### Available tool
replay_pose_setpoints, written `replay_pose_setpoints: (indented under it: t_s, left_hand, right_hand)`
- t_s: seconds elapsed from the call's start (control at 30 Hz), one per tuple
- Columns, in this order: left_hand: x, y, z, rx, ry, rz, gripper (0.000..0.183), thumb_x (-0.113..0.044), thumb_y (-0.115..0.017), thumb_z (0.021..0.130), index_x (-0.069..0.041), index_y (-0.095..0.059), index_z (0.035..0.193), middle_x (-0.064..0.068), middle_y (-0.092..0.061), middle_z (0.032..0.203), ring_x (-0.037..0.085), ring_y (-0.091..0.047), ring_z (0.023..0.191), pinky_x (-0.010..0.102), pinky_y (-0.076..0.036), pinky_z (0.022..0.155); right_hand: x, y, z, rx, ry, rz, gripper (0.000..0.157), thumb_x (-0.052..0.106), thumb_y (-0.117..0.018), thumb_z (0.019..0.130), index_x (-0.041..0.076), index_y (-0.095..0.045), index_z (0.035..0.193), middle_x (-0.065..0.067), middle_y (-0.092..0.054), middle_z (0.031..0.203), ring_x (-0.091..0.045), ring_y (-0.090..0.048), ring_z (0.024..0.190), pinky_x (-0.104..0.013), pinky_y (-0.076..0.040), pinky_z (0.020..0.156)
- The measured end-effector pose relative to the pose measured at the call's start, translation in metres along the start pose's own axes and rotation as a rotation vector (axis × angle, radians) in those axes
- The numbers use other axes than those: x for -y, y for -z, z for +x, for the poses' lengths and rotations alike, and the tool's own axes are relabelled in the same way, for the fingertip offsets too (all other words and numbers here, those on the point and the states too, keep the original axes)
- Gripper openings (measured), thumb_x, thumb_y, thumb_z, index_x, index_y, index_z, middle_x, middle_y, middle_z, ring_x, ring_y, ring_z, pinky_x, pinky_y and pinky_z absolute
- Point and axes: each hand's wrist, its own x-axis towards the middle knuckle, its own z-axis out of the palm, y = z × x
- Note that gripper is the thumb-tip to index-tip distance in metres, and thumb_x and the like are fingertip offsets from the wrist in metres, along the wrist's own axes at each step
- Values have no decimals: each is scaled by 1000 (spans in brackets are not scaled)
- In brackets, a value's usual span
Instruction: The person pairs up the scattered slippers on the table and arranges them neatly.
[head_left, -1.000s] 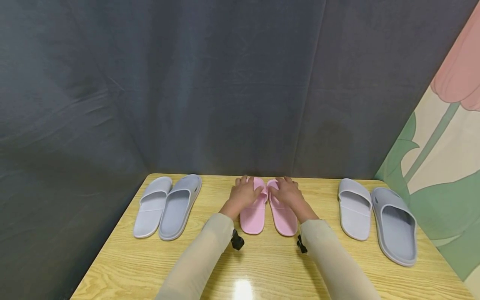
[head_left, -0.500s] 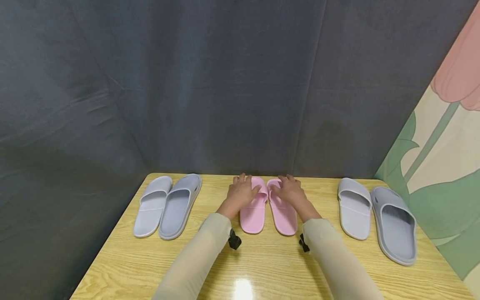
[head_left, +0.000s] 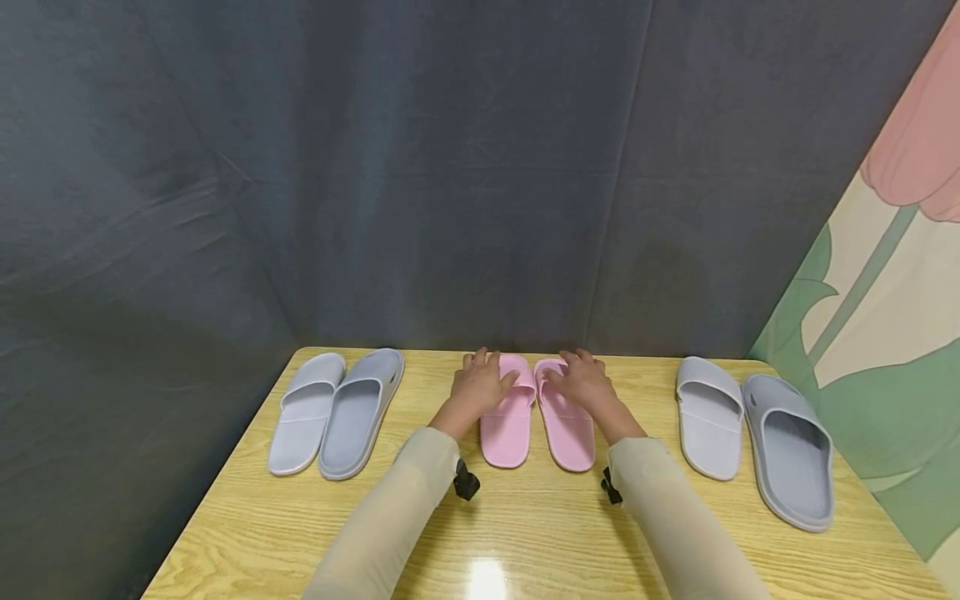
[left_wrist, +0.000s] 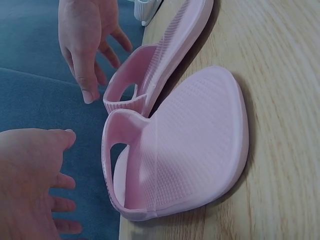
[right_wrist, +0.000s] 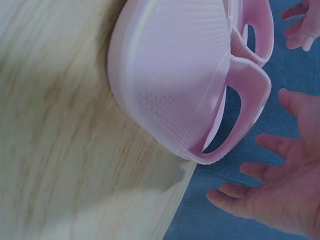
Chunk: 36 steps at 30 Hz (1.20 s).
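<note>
A dark curtain backs the wood-grain bench, where grey slippers lie toward both ends. Between them, near the far edge, sit two pink slides with textured footbeds, toes curtainward. Left hand and right hand hover just beside their straps, fingers parted, grasping nothing.

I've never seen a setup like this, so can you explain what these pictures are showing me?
No robot here: these are a person's bare left hand and right hand. The wide view comes from a head-worn camera looking forward and down; the close-ups come from wrist cameras. On the wooden table lie two pink slide slippers in the middle, two grey slippers at the left and two more grey slippers at the right. Both hands are near the pink slippers' toe ends, holding nothing.
</note>
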Motion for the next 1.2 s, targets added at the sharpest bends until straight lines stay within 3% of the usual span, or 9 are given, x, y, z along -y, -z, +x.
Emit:
replay_pose_setpoints:
  t_s: [0.37, 1.2]
  left_hand:
    - [8, 1, -1, -14, -8, -19, 67, -52, -44, 105, -8, -40, 155, 18, -33, 160, 37, -30, 146, 55, -37, 110]
    - [10, 14, -12, -38, -29, 11, 66, -51, -46, 105, -8, -41, 155, 19, -32, 161, 39, -30, 147, 56, -36, 111]
  right_hand:
    - [-3, 2, 1, 6, -25, 7, 70, 45, -53, 101, 4, -36, 155, -30, -21, 161, -56, -21, 145, -68, -30, 111]
    - [-20, 12, -4, -8, -34, 10, 69, 42, -53, 102, 2, -36, 155, -32, -20, 161, -58, -20, 144, -68, -29, 112]
